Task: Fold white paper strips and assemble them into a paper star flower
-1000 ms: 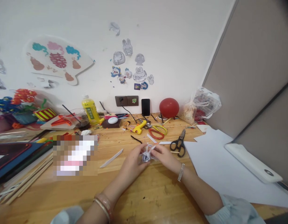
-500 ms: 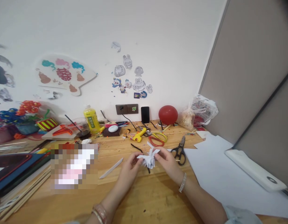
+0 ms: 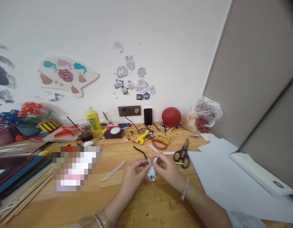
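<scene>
A small folded white paper piece [image 3: 151, 173] is held between my two hands over the wooden table. My left hand [image 3: 136, 171] pinches its left side with thumb and fingers. On the right side, my right hand [image 3: 165, 165] grips it the same way, the fingertips of both hands close together. Two narrow paper flaps stick up between the fingers. Beyond the hands lie a black pipe cleaner [image 3: 140, 151] and a white paper strip [image 3: 154, 148]. Another folded paper strip [image 3: 113, 171] rests left of my left hand.
Black scissors [image 3: 182, 154] lie right of my right hand, beside white paper sheets [image 3: 232, 180]. Farther back are a yellow glue gun [image 3: 141, 138], red-and-yellow scissors [image 3: 160, 141], a red balloon [image 3: 171, 117], a phone [image 3: 148, 117] and a yellow bottle [image 3: 93, 122]. Wooden sticks [image 3: 29, 198] lie at left.
The fingertips of both hands have drawn closer together. The paper piece sits slightly lower, and its flaps, spread outward before, now point upward.
</scene>
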